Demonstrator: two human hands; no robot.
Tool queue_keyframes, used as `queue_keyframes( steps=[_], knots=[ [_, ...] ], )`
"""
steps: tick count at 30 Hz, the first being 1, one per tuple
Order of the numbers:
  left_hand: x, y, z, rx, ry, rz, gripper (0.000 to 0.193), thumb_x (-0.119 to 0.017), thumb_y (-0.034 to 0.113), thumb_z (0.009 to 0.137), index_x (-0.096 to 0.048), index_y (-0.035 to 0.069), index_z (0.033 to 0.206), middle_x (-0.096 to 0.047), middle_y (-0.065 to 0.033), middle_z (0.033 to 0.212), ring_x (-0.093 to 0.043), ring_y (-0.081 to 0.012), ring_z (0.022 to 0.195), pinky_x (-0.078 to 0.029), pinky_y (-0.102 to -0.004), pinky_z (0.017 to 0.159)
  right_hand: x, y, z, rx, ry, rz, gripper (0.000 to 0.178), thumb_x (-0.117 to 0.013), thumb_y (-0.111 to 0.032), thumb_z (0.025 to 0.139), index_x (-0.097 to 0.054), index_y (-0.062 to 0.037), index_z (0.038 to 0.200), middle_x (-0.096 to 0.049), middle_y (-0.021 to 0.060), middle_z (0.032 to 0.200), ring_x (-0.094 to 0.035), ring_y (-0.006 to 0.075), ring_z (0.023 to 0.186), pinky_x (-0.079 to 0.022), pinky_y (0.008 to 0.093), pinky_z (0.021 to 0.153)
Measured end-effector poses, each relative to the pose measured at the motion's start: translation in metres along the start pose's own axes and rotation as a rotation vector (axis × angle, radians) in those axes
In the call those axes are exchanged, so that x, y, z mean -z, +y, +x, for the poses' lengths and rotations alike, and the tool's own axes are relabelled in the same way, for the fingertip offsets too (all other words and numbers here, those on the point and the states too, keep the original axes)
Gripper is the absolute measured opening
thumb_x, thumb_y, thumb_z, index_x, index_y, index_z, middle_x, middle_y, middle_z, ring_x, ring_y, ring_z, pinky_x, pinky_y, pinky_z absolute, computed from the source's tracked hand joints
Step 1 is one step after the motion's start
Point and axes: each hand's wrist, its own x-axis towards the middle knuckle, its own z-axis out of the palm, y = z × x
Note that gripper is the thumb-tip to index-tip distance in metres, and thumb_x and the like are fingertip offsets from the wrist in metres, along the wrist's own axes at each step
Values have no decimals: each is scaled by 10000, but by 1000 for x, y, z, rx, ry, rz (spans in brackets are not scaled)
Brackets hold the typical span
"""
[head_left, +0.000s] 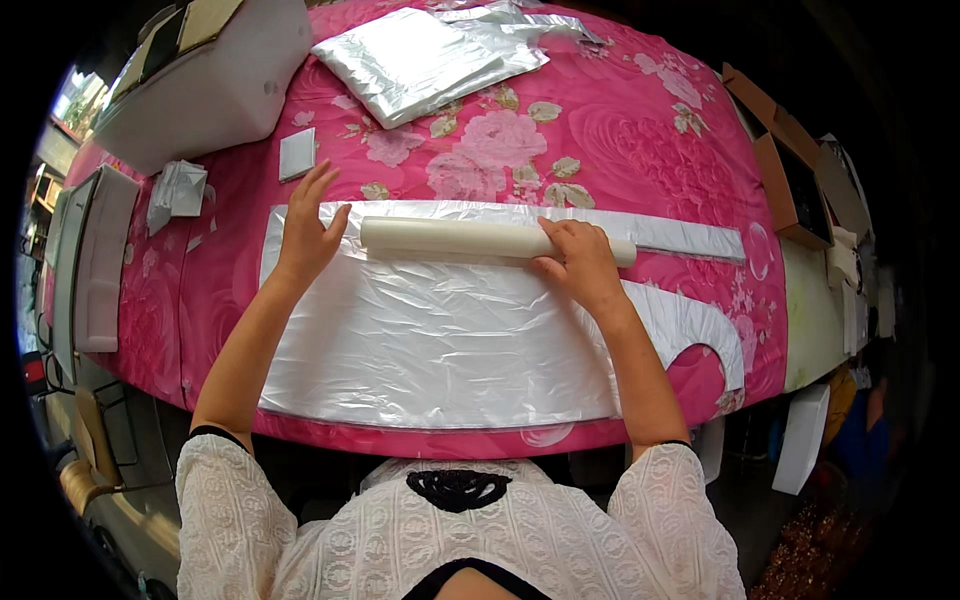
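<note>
A thin, shiny white plastic sheet [450, 345] lies spread and wrinkled in front of me, with a curved cut-out on its right side and a long strip [690, 238] reaching right along its far edge. Across the sheet's far part rests a smooth white tube [450, 238], lying left to right. My right hand [582, 258] is closed over the tube near its right end, thumb on the near side. Just beyond the tube's left end, my left hand [312, 228] is raised with its fingers apart, holding nothing.
Pink floral cloth [640, 130] covers the table. Silvery folded sheets [420, 65] lie at the far side, a small folded white packet [297, 154] nearer. A large white foam box [215, 95] and a crumpled white packet [180, 192] are at left; a cardboard box [795, 190] is at right.
</note>
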Motion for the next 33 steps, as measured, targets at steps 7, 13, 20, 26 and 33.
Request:
queue_keyframes(
  steps=[7,13,20,26,33],
  knots=[
    [-21,138,-111,-132,-409,-279,710,-678,215,780,-330,50,1377,-198,-254,1453,-253,-427,1318,-249,-478,1067,-8,-72,-90,-228,-95,97,524,-642,-314,806,-540,51,1167,-550,197,1085,-533,331,994,-414,426,902],
    [-54,186,-129,-101,-461,-337,790,-652,298,765,-277,49,1414,-17,-321,1471,-74,-484,1361,-181,-513,1081,-22,-37,-143,40,3,51,489,-556,-255,863,-477,5,1270,-368,202,1393,-295,352,1322,-248,416,1084],
    [-61,245,-143,-159,-553,-311,691,-635,210,725,-384,36,1345,-11,-295,1484,-17,-470,1375,-139,-511,1095,50,156,-215,-342,321,-240,411,-500,-185,886,-505,19,1242,-453,214,1332,-415,379,1237,-323,407,1045],
    [-76,273,-145,-159,-508,-201,621,-643,221,740,-437,4,1284,-69,-292,1474,-42,-470,1370,-157,-508,1093,83,203,-260,-632,478,-325,292,-506,-171,884,-633,18,1067,-602,160,1160,-542,310,1114,-392,374,989],
    [-71,279,-138,-130,-493,-449,591,-633,217,802,-407,3,1305,-206,-259,1444,-204,-374,1342,-255,-452,1056,69,78,-208,-341,759,-87,157,-708,-57,709,-556,-45,747,-642,79,835,-609,240,728,-474,344,655]
  ],
)
